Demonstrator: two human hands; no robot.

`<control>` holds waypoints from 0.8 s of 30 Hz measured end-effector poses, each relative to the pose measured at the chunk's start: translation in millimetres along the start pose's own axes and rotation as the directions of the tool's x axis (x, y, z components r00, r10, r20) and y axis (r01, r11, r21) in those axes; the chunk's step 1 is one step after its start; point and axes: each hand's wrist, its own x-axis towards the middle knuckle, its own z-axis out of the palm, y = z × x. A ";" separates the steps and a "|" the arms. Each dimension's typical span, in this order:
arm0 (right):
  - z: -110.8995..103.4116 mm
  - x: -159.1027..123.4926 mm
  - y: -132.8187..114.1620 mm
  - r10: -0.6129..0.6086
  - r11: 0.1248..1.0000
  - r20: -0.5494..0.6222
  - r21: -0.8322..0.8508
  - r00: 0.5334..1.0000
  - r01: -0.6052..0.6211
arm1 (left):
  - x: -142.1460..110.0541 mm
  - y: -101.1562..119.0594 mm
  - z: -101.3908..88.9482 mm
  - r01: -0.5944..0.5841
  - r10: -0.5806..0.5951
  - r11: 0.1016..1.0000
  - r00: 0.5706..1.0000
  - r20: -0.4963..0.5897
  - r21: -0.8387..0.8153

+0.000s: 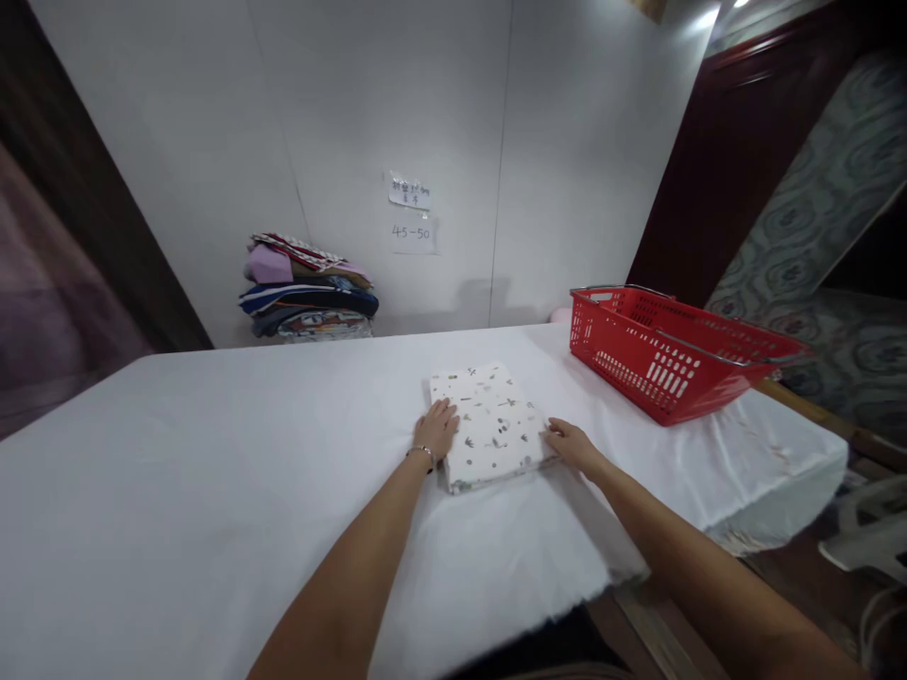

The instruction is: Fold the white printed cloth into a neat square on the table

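A folded white cloth with small grey prints [492,423] lies flat on the white-covered table [213,472]. My left hand [436,430] rests on its left edge with the fingers stretched flat; a thin bracelet is on that wrist. My right hand [567,442] touches the cloth's near right corner, its fingers curled against the edge. Whether those fingers pinch the cloth I cannot make out.
A red plastic basket [666,354] with metal handles stands at the table's right end. A stack of folded coloured fabrics [308,288] sits at the back by the white wall, near two paper notes [411,212]. The table's edge drops off at right.
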 end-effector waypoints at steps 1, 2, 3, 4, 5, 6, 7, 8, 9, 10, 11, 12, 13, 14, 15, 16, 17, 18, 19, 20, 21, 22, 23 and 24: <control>-2.4 1.8 0.1 0.052 0.998 0.019 0.042 0.998 -0.053 | -0.3 2.8 -3.8 0.009 -0.009 1.000 1.000 0.023 -0.001; -3.9 2.3 -1.1 0.086 0.993 0.038 0.074 0.996 -0.088 | -1.9 6.6 -8.0 0.011 -0.011 1.000 0.999 0.041 0.000; -5.0 1.9 -3.0 0.111 0.988 0.057 0.097 0.992 -0.116 | -5.3 11.2 -12.3 0.002 -0.002 1.000 0.999 0.052 0.004; -5.6 1.3 -5.3 0.134 0.983 0.076 0.119 0.988 -0.142 | -10.8 16.5 -16.1 -0.014 0.013 1.000 0.999 0.053 0.007; -6.0 0.6 -7.5 0.158 0.975 0.094 0.141 0.983 -0.170 | -18.4 22.2 -19.0 -0.041 0.040 0.999 0.998 0.048 0.013; -6.3 0.3 -9.4 0.179 0.967 0.113 0.163 0.977 -0.196 | -28.0 27.8 -20.8 -0.087 0.086 0.996 0.995 0.044 0.022; -6.6 0.3 -10.8 0.196 0.958 0.134 0.183 0.971 -0.219 | -39.0 32.8 -21.4 -0.141 0.139 0.990 0.989 0.050 0.033; -6.8 0.7 -11.6 0.209 0.949 0.159 0.203 0.965 -0.240 | -50.7 36.8 -20.7 -0.212 0.208 0.976 0.976 0.068 0.050; -7.1 1.3 -11.8 0.218 0.940 0.188 0.224 0.958 -0.257 | -62.5 39.4 -19.0 -0.290 0.283 0.954 0.954 0.094 0.070; -7.4 2.1 -11.7 0.218 0.931 0.218 0.247 0.951 -0.270 | -73.4 40.7 -16.8 -0.355 0.344 0.930 0.931 0.121 0.095; -7.7 2.9 -11.2 0.212 0.920 0.246 0.275 0.946 -0.278 | -82.9 40.7 -14.5 -0.408 0.390 0.905 0.909 0.147 0.120; -8.1 3.6 -10.6 0.203 0.908 0.271 0.308 0.941 -0.284 | -90.7 39.7 -12.4 -0.442 0.418 0.886 0.893 0.166 0.144; -8.7 4.1 -10.0 0.193 0.893 0.291 0.344 0.937 -0.291 | -96.5 38.1 -10.8 -0.457 0.430 0.873 0.886 0.175 0.168; -9.4 4.5 -9.5 0.185 0.878 0.304 0.376 0.934 -0.297 | -100.5 36.3 -9.9 -0.462 0.433 0.866 0.884 0.175 0.190; -10.4 4.8 -9.3 0.182 0.865 0.311 0.400 0.933 -0.302 | -102.9 34.6 -9.7 -0.464 0.436 0.860 0.884 0.166 0.211; -11.5 4.9 -9.3 0.180 0.856 0.314 0.417 0.932 -0.306 | -104.2 33.2 -10.2 -0.466 0.441 0.854 0.884 0.151 0.230; -12.8 5.0 -9.8 0.180 0.850 0.314 0.427 0.932 -0.308 | -104.7 32.2 -11.0 -0.469 0.449 0.848 0.883 0.137 0.247; -14.3 4.8 -10.7 0.177 0.846 0.315 0.435 0.932 -0.308 | -104.8 31.6 -12.2 -0.473 0.457 0.840 0.881 0.124 0.264; -15.9 4.5 -12.0 0.175 0.842 0.317 0.442 0.932 -0.308 | -105.1 31.5 -13.4 -0.478 0.466 0.832 0.878 0.114 0.281; -17.5 4.0 -13.6 0.171 0.838 0.321 0.450 0.931 -0.309 | -105.5 31.8 -14.4 -0.480 0.471 0.824 0.876 0.108 0.299; -19.0 3.3 -15.5 0.167 0.832 0.328 0.459 0.930 -0.311 | -106.4 32.7 -15.1 -0.479 0.471 0.818 0.875 0.107 0.317; -20.4 2.5 -17.4 0.165 0.826 0.335 0.467 0.928 -0.316 | -107.6 34.4 -15.3 -0.475 0.468 0.814 0.877 0.107 0.334; -21.4 1.6 -19.2 0.164 0.818 0.343 0.477 0.925 -0.321 | -109.0 37.1 -14.8 -0.467 0.462 0.812 0.881 0.105 0.349; -22.2 0.9 -20.7 0.161 0.811 0.350 0.485 0.923 -0.326 | -110.6 40.9 -13.4 -0.456 0.452 0.814 0.886 0.099 0.360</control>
